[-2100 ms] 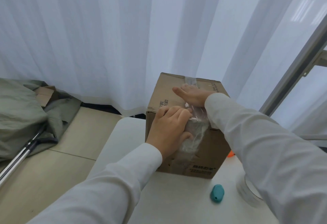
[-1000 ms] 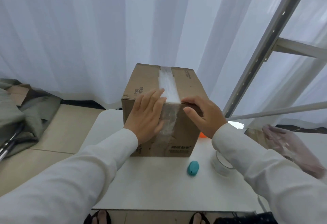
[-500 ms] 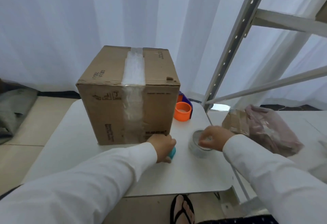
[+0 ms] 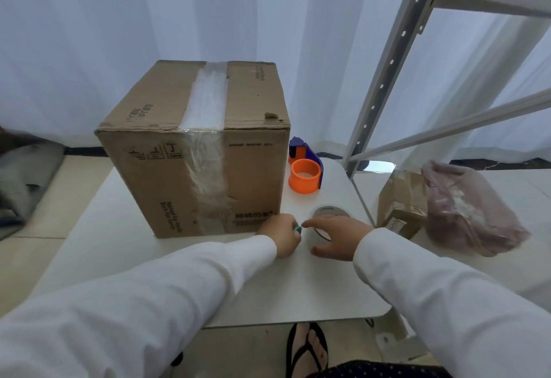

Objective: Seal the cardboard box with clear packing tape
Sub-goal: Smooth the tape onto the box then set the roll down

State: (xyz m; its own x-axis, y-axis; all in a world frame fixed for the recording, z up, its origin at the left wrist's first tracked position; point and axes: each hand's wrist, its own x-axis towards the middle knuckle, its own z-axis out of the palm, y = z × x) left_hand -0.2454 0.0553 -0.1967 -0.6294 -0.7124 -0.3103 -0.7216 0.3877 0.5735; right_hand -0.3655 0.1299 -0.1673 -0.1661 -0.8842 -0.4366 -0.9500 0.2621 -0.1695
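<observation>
A brown cardboard box (image 4: 250,150) stands closed on the white table (image 4: 155,258). A strip of clear tape (image 4: 207,115) runs along its top seam and down the front face. My left hand (image 4: 281,236) is closed around a small teal object (image 4: 297,229) at the box's front right corner. Just to its right, my right hand (image 4: 337,237) rests with fingers spread over a roll of clear packing tape (image 4: 329,213) lying flat on the table.
An orange and blue tape dispenser (image 4: 305,168) sits right of the box. A grey metal shelf frame (image 4: 387,79) rises at the table's right corner. On a surface to the right lie a small cardboard parcel (image 4: 401,201) and a pinkish plastic bag (image 4: 465,210). White curtains hang behind.
Both hands left the box's taped front edge and dropped to the table: the left closed on the teal object, the right went onto the tape roll. The view swung right.
</observation>
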